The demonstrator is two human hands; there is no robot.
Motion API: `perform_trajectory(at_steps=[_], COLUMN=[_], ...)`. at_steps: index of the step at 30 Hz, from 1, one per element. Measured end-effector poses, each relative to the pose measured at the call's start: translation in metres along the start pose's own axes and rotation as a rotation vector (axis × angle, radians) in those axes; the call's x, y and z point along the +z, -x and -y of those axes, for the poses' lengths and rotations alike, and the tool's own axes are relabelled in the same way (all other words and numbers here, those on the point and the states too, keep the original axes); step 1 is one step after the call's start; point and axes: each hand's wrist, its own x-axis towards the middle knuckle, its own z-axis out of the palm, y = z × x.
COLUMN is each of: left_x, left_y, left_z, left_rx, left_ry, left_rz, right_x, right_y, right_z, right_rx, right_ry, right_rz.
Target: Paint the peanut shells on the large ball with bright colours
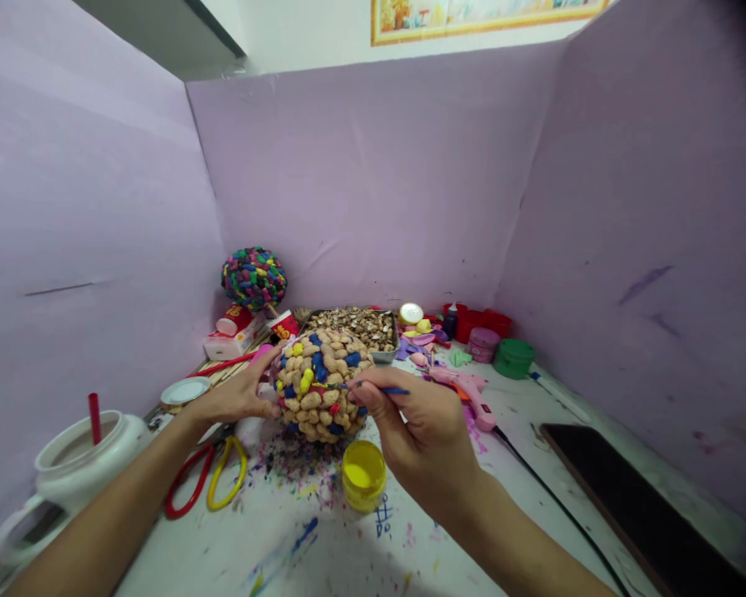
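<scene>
A ball covered in peanuts (320,365) sits on the table, most shells bare, some painted blue, yellow or red. My left hand (252,390) is wrapped against its left side and steadies it. Between the thumb and fingers of my right hand (410,414) is a thin paintbrush (393,390) with a blue handle. Its tip reaches the ball's front, close to a yellow-painted peanut. Just below the ball stands an open jar of yellow paint (364,475).
Scissors (206,477) and a white teapot-like vessel (93,464) lie at left. A fully painted ball (254,279) and a tray of shells (351,323) are behind. A pink glue gun (463,390), green jar (514,358) and dark phone-like slab (634,497) are at right.
</scene>
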Motion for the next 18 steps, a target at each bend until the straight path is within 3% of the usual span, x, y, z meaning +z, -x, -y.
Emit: perform_trajectory(at_steps=[18], left_x=[0.0005], left_y=[0.0006], left_z=[-0.0008], left_rx=[0.030], left_ry=[-0.044], left_rz=[-0.011], right_x=[-0.0002], right_y=[-0.0006], right_z=[-0.0019], right_rx=[-0.001], right_ry=[0.027], right_rz=[-0.066])
